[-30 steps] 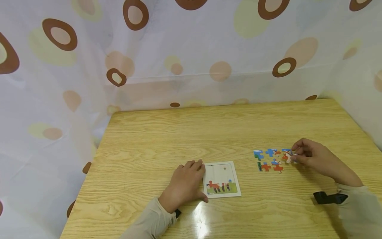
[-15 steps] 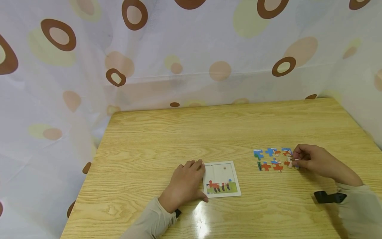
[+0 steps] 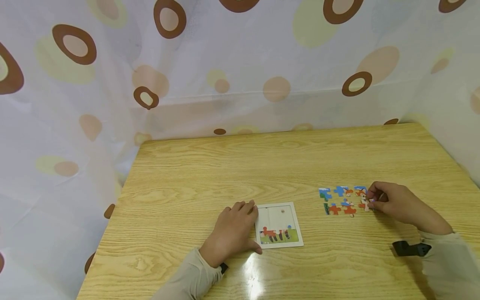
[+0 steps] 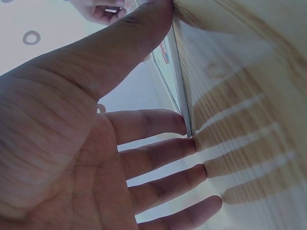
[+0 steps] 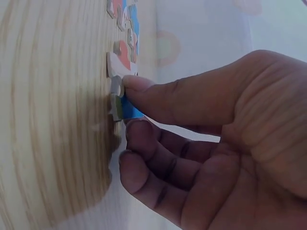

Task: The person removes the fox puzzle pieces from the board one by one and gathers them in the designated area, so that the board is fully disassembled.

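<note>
The white puzzle frame (image 3: 298,225) lies on the table, its lower part filled with pieces of green grass, dark legs and red. My left hand (image 3: 230,233) rests at its left side, fingers extended, with fingertips down on the table and the index finger touching the frame's edge (image 4: 181,91). To the right, loose puzzle pieces lie in two rows, among them a fox-face piece (image 3: 361,191) and a red piece (image 3: 350,210). At the right end of these rows my right hand (image 3: 397,204) pinches a blue and green puzzle piece (image 5: 128,109) against the white-and-red piece beside it.
A wooden table (image 3: 225,166) carries everything. Patterned curtain (image 3: 240,66) hangs behind it and along both sides. More loose pieces, such as a blue and green one (image 3: 324,193), lie between the frame and my right hand.
My right hand has come slightly down and nearer, lowering its puzzle piece to the right end of the rows. It has barely moved since half a second ago. The left hand stays put.
</note>
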